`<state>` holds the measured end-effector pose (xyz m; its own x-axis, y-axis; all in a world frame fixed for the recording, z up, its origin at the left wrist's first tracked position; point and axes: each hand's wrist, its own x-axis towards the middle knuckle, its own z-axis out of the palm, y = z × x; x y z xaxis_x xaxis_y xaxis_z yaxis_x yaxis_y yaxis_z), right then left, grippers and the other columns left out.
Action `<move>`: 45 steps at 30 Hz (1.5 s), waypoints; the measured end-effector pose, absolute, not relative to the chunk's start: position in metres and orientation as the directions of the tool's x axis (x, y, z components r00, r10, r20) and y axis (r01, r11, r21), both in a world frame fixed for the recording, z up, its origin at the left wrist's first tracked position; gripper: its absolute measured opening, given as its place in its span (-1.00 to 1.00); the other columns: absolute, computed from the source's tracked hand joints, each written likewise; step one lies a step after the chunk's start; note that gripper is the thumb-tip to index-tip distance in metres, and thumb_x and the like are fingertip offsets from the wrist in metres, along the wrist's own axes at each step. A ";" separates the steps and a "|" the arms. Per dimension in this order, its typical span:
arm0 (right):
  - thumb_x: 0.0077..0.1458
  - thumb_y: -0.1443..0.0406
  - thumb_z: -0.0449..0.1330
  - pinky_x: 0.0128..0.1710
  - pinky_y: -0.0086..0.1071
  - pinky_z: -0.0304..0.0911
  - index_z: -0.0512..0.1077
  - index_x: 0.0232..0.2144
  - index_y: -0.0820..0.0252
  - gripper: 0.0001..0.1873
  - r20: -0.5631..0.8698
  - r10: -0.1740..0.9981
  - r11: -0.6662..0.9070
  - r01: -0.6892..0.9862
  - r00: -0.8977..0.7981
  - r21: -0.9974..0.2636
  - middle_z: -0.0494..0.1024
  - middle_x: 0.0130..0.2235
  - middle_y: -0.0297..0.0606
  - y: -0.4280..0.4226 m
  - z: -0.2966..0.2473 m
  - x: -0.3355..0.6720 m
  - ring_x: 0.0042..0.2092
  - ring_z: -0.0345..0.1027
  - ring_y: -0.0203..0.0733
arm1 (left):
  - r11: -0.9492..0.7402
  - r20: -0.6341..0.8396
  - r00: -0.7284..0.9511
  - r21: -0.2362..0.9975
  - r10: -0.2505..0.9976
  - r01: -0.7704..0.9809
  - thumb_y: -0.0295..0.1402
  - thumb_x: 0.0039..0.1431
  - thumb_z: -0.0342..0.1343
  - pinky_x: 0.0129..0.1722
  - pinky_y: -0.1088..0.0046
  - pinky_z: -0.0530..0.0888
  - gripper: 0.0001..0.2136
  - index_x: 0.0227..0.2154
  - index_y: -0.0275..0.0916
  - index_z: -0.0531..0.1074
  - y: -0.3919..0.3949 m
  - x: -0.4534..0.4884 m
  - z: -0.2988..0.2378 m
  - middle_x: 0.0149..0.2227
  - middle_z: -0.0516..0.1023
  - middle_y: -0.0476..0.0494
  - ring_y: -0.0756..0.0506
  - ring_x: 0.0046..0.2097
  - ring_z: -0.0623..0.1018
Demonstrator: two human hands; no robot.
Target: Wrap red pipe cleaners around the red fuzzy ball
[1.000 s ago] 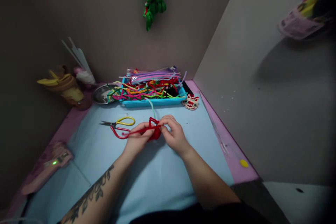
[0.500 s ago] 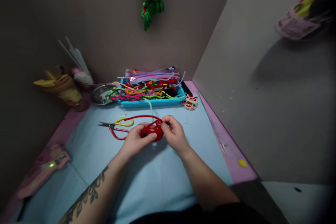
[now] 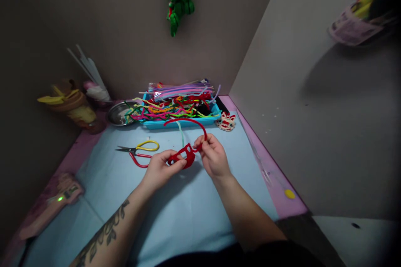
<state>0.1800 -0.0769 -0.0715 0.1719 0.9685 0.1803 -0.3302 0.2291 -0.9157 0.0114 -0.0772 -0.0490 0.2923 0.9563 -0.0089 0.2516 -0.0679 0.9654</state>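
Head view: left fingers (image 3: pixel 177 166) are pinching a fuzzy red piece (image 3: pixel 190 158) over the desk (image 3: pixel 285 206); right fingers (image 3: pixel 209 149), at three o'clock, are pinching its red strand (image 3: pixel 198 122). It's looking light, soft, bendable; I'd be holding its thicker edge. Scissors (image 3: pixel 133 150) are lying towards ten, a blue tray (image 3: pixel 156 125) sitting at twelve.

Here's the red piece (image 3: pixel 190 159), small and rounded, open gaps showing between its bands, sitting slantwise in the grasp of the left hand (image 3: pixel 161 171), its upper corner pointing right! And the red strand (image 3: pixel 201 125), thin and bendy, pinched at the right hand (image 3: pixel 214 157), rises from those fingers and arches leftward above the piece, tip free!
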 end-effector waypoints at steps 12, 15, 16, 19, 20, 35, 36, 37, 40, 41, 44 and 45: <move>0.15 0.09 0.09 -0.16 -0.23 0.30 0.33 -0.33 0.10 -0.78 0.152 0.984 0.178 -0.382 0.097 -0.907 0.54 -0.33 -0.25 -0.077 -0.074 0.180 -0.25 0.40 -0.15 | 0.193 -0.174 0.328 0.981 0.929 -0.027 -0.26 -0.13 0.29 -0.46 0.52 0.29 -0.78 -0.61 -0.29 0.41 -0.071 0.010 -0.056 -0.64 0.43 0.01 0.04 -0.55 0.36; 0.11 -0.01 0.12 -0.11 -0.21 0.30 0.38 -0.21 0.09 -0.65 0.222 0.975 0.211 -0.255 -0.018 -0.944 0.54 -0.24 -0.21 -0.080 -0.075 0.179 -0.18 0.41 -0.12 | 0.216 -0.189 0.348 0.975 0.918 -0.041 -0.24 -0.13 0.30 -0.47 0.51 0.29 -0.77 -0.59 -0.29 0.42 -0.071 0.009 -0.056 -0.63 0.44 0.00 0.03 -0.55 0.37; 0.08 0.00 0.17 -0.09 -0.21 0.29 0.42 -0.22 0.10 -0.65 0.255 0.966 0.242 -0.188 -0.044 -0.952 0.53 -0.22 -0.21 -0.080 -0.075 0.179 -0.16 0.40 -0.13 | 0.221 -0.194 0.355 0.975 0.914 -0.035 -0.24 -0.13 0.30 -0.47 0.51 0.29 -0.76 -0.59 -0.29 0.42 -0.071 0.009 -0.056 -0.63 0.44 -0.01 0.03 -0.55 0.37; 0.02 0.12 0.27 -0.03 -0.21 0.24 0.50 -0.39 0.12 -0.80 0.325 0.946 0.324 -0.021 -0.024 -0.946 0.49 -0.28 -0.25 -0.080 -0.075 0.177 -0.15 0.37 -0.15 | 0.220 -0.195 0.363 0.975 0.911 -0.028 -0.24 -0.12 0.30 -0.48 0.52 0.28 -0.77 -0.58 -0.30 0.43 -0.071 0.009 -0.055 -0.63 0.43 0.00 0.04 -0.55 0.36; 0.01 0.17 0.28 -0.04 -0.21 0.24 0.50 -0.44 0.12 -0.84 0.330 0.944 0.330 0.000 0.012 -0.944 0.48 -0.31 -0.27 -0.080 -0.075 0.176 -0.17 0.37 -0.16 | 0.213 -0.188 0.355 0.976 0.916 -0.033 -0.24 -0.12 0.30 -0.48 0.52 0.28 -0.77 -0.58 -0.30 0.43 -0.071 0.009 -0.056 -0.63 0.43 0.00 0.04 -0.55 0.36; -0.10 0.16 0.30 0.16 -0.06 0.07 0.52 -0.51 0.16 -0.82 -0.032 0.996 -0.021 -0.141 0.081 -0.990 0.44 0.04 -0.14 -0.078 -0.078 0.171 0.16 0.21 0.03 | 0.117 -0.121 0.296 0.993 0.947 0.031 -0.24 -0.08 0.30 -0.41 0.48 0.39 -0.77 -0.51 -0.29 0.44 -0.071 0.007 -0.059 -0.55 0.51 -0.04 -0.02 -0.48 0.47; -0.13 0.16 0.31 0.15 -0.07 0.10 0.51 -0.52 0.16 -0.81 -0.064 0.996 -0.052 -0.172 0.063 -0.984 0.46 0.03 -0.14 -0.077 -0.078 0.170 0.15 0.22 0.04 | 0.112 -0.118 0.305 0.993 0.945 0.037 -0.23 -0.08 0.30 -0.41 0.47 0.39 -0.77 -0.51 -0.29 0.43 -0.071 0.007 -0.059 -0.54 0.51 -0.04 -0.02 -0.48 0.47; -0.15 0.16 0.32 0.13 -0.08 0.12 0.51 -0.53 0.17 -0.80 -0.090 0.995 -0.079 -0.200 0.047 -0.977 0.47 0.03 -0.13 -0.077 -0.078 0.170 0.16 0.23 0.04 | 0.109 -0.116 0.314 0.993 0.942 0.040 -0.22 -0.09 0.30 -0.40 0.47 0.39 -0.76 -0.51 -0.29 0.43 -0.070 0.008 -0.059 -0.54 0.51 -0.05 -0.02 -0.47 0.47; -0.19 0.15 0.34 0.11 -0.10 0.15 0.50 -0.56 0.20 -0.77 -0.136 0.990 -0.119 -0.277 0.040 -0.953 0.45 0.07 -0.08 -0.076 -0.081 0.169 0.17 0.23 0.06 | 0.114 -0.109 0.312 0.993 0.944 0.003 -0.18 -0.09 0.30 -0.38 0.48 0.38 -0.73 -0.44 -0.29 0.45 -0.069 0.008 -0.063 -0.48 0.52 -0.05 -0.02 -0.44 0.47; -0.19 0.15 0.34 0.11 -0.10 0.15 0.49 -0.57 0.20 -0.77 -0.140 0.989 -0.118 -0.296 0.056 -0.948 0.44 0.08 -0.08 -0.075 -0.083 0.169 0.17 0.22 0.06 | 0.120 -0.108 0.297 0.992 0.949 -0.023 -0.16 -0.07 0.28 -0.38 0.48 0.38 -0.71 -0.38 -0.28 0.46 -0.068 0.008 -0.064 -0.46 0.53 -0.06 -0.02 -0.43 0.47; -0.17 0.16 0.33 0.10 -0.10 0.15 0.44 -0.60 0.19 -0.76 -0.121 0.985 -0.081 -0.288 0.124 -0.954 0.40 0.11 -0.08 -0.075 -0.086 0.168 0.17 0.23 0.04 | 0.146 -0.118 0.257 0.985 0.959 -0.092 -0.08 0.03 0.20 -0.35 0.46 0.39 -0.61 -0.19 -0.27 0.45 -0.066 0.007 -0.066 -0.43 0.55 -0.08 -0.03 -0.40 0.49; -0.16 0.16 0.33 0.11 -0.10 0.15 0.42 -0.61 0.18 -0.77 -0.100 0.983 -0.058 -0.258 0.151 -0.964 0.38 0.13 -0.08 -0.076 -0.086 0.167 0.17 0.22 0.03 | 0.156 -0.124 0.257 0.982 0.958 -0.107 -0.08 0.03 0.20 -0.34 0.46 0.39 -0.60 -0.16 -0.27 0.44 -0.066 0.006 -0.066 -0.43 0.55 -0.08 -0.04 -0.39 0.49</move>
<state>0.1673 -0.0755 -0.0865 0.1514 0.9834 -0.1000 -0.2576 -0.0584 -0.9645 0.0062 -0.0658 -0.0656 0.2572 0.9583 -0.1244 -0.1073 0.1562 0.9819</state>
